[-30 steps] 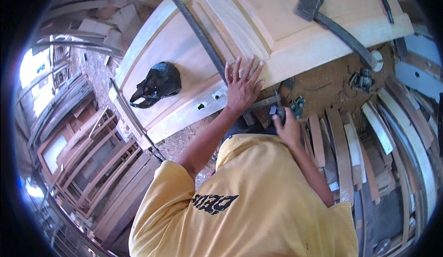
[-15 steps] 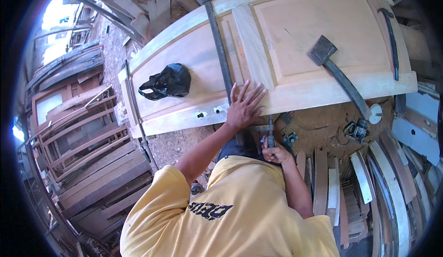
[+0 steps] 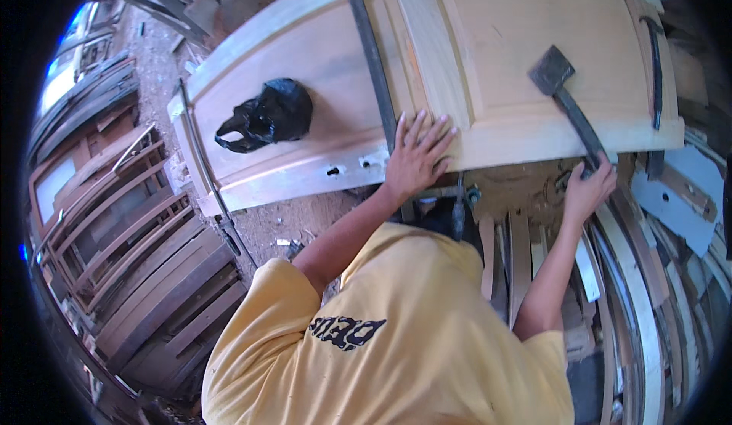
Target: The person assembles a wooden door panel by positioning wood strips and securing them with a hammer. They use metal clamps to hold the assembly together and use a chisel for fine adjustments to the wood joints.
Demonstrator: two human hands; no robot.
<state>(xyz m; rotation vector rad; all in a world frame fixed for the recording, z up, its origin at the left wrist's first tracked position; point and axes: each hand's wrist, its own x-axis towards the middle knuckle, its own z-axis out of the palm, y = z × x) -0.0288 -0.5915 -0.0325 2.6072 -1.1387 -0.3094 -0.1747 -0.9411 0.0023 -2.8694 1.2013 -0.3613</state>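
Observation:
A pale wooden panelled door (image 3: 301,173) lies flat before me. My left hand (image 3: 414,154) rests on it, fingers spread, near its close edge, beside a dark metal bar (image 3: 367,51) that crosses the door. To the right, my right hand (image 3: 589,189) closes round the handle end of a mallet (image 3: 552,70). The mallet's blocky dark head lies on the door's panel. Between my hands, a slim grey tool (image 3: 459,215) with a thin shaft points at the door's near edge; no hand is on it, and its far tip is hard to make out.
A black plastic bag (image 3: 282,112) sits on the door's left part. Another bar (image 3: 200,147) crosses the left end, and a dark hooked rod (image 3: 656,74) lies at the right. Stacked timber frames (image 3: 130,234) stand at left; boards (image 3: 637,288) stand upright at right.
My right hand has let go of the slim grey tool, moved right and taken the mallet's handle. My left hand stays flat on the door. The view has shifted slightly.

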